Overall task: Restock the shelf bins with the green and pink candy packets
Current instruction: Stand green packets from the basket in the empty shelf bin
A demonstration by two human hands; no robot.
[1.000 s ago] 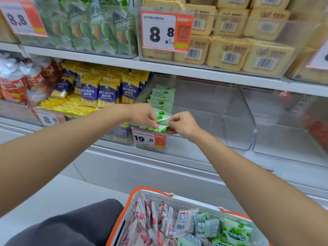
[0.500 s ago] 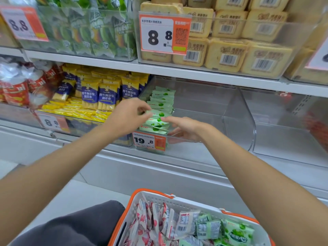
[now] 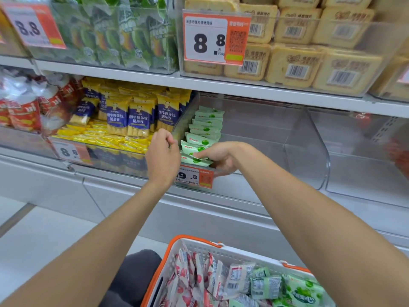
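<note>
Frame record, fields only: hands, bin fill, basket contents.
left hand: by the bin front, fingers loosely curled, holds nothing
right hand: grips front green packet at its right end
green packet row: stands along the left wall of the clear bin
price tag: 19.8, on the bin front
basket: below, holds pink packets and loose green packets
</note>
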